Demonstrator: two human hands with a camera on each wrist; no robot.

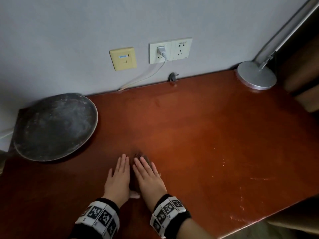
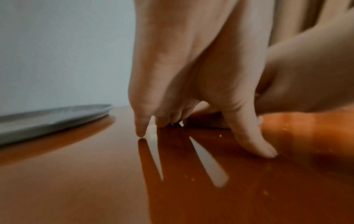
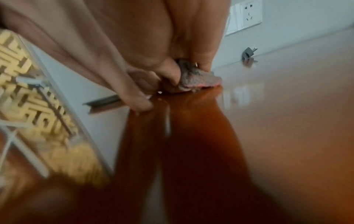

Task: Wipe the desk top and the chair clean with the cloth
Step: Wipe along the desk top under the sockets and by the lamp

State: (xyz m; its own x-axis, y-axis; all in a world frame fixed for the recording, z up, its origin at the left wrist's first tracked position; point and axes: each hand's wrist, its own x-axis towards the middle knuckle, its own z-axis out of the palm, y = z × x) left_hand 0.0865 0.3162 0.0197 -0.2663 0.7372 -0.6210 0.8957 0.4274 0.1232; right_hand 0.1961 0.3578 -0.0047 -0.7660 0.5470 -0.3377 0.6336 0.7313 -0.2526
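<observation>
On the reddish-brown desk top [image 1: 207, 131] both hands lie flat, side by side, near the front middle. My right hand [image 1: 148, 175] presses with straight fingers on a small brownish-grey cloth [image 1: 147, 159], which peeks out past its fingertips and between the hands. In the right wrist view the cloth [image 3: 199, 78] shows a pink edge and sits bunched under that hand. My left hand [image 1: 119, 176] rests just left of the cloth with straight fingers; its fingertips [image 2: 140, 133] touch the desk [image 2: 95, 181]. No chair is in view.
A dusty dark round tray [image 1: 55, 126] lies at the back left. A silver lamp base [image 1: 257, 75] stands at the back right corner. Wall sockets [image 1: 170, 50] hold a white plug and cable; a loose black plug [image 1: 173, 77] rests at the wall. Pale scratches mark the right front.
</observation>
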